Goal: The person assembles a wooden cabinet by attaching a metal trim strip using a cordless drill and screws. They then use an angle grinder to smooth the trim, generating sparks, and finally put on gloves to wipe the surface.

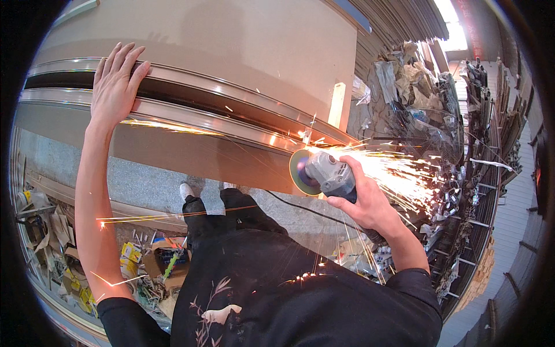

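My right hand [372,199] is wrapped round the body of a grey angle grinder [334,175]. Its round disc [301,172] meets the near edge of a long brown metal profile [191,117], close to that profile's right end. A bright stream of sparks [393,168] sprays off to the right, and some streaks fly left along the metal. Glare hides the exact contact spot. Far to the left, my left hand [117,87] lies flat with fingers stretched across two parallel rails of the profile, a dark channel between them.
Under the profile is a broad brown board [260,34]. A wooden strip [337,104] lies by its right end. The grinder's black cord [312,213] trails near my legs. Scrap and wrapping [413,87] pile up at right, beside racks of long bars [480,127]. Boxes and clutter [165,260] sit lower left.
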